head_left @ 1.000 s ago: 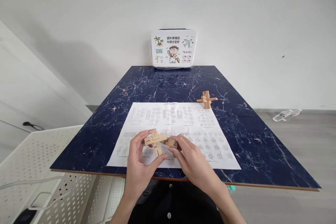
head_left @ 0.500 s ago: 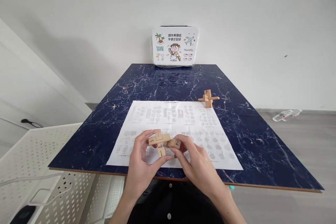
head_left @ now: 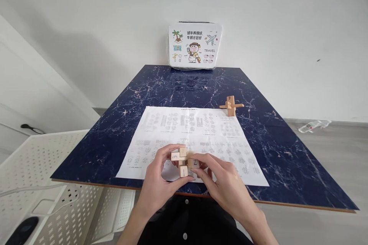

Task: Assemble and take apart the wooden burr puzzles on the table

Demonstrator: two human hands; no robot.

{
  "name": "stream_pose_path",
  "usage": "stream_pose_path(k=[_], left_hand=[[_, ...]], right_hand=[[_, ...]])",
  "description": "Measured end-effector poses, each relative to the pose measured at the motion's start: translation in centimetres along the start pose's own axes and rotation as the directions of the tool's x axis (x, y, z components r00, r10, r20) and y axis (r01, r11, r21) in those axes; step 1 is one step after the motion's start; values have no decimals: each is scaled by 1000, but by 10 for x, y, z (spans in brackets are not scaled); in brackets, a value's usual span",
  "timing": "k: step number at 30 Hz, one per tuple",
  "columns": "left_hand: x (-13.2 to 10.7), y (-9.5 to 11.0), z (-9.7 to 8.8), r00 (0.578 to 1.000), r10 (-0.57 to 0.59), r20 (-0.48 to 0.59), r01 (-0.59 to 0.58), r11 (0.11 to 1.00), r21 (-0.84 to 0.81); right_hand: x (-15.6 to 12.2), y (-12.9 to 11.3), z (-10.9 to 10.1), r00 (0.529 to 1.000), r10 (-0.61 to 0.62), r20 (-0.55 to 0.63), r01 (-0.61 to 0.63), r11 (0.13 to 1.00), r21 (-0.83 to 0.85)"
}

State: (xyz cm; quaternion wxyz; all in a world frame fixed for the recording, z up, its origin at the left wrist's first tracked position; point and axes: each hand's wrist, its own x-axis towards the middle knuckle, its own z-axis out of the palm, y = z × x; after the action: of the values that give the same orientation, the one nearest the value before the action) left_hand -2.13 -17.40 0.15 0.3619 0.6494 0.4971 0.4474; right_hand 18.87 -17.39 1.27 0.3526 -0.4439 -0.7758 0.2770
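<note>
Between my hands, over the near part of a printed sheet (head_left: 161,126), are several wooden puzzle blocks. My left hand (head_left: 161,176) grips the joined blocks marked 3 (head_left: 176,156) and 1 (head_left: 183,171), fingers behind and thumb along the bottom. Pinched in my right hand (head_left: 218,176) is a block marked 2 (head_left: 194,163), close against the right side of the joined blocks. Whether it is seated in them I cannot tell. At the sheet's far right corner stands an assembled wooden cross puzzle (head_left: 230,106), also marked 3.
The dark blue marbled table (head_left: 120,122) carries the sheet. A white case with cartoon prints (head_left: 195,46) leans against the wall at the far edge. White perforated shelving (head_left: 66,153) with a cable is at the left. A clear plastic bottle (head_left: 314,125) lies on the floor at right.
The joined blocks have been turned to stand more squarely and shifted slightly right. The block marked 2 now sits closer against them. The whole view has shifted slightly.
</note>
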Motion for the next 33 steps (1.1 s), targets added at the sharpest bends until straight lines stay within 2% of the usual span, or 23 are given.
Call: stream_pose_path(k=[4, 8, 11, 14, 21, 26, 33], left_hand=[[-2, 4, 1, 997, -14, 73, 11, 999, 36], [-2, 6, 3, 993, -19, 120, 5, 993, 114], [0, 6, 4, 995, -6, 103, -11, 987, 161], [2, 6, 3, 996, 6, 87, -18, 990, 143], [0, 6, -3, 998, -37, 55, 38, 999, -5], [0, 5, -5, 996, -22, 89, 26, 998, -50], [-3, 1, -7, 994, 15, 106, -8, 998, -63]], right_hand=[[-2, -3, -3, 1000, 15, 5, -15, 1000, 9], [0, -5, -2, 998, -43, -41, 42, 999, -13], [4, -3, 4, 990, -85, -112, 85, 996, -5], [6, -1, 8, 986, -76, -148, 80, 996, 24], [4, 5, 4, 997, 21, -75, -15, 996, 87], [5, 6, 7, 998, 56, 16, -58, 988, 142], [8, -5, 12, 963, 217, 159, -260, 903, 343]])
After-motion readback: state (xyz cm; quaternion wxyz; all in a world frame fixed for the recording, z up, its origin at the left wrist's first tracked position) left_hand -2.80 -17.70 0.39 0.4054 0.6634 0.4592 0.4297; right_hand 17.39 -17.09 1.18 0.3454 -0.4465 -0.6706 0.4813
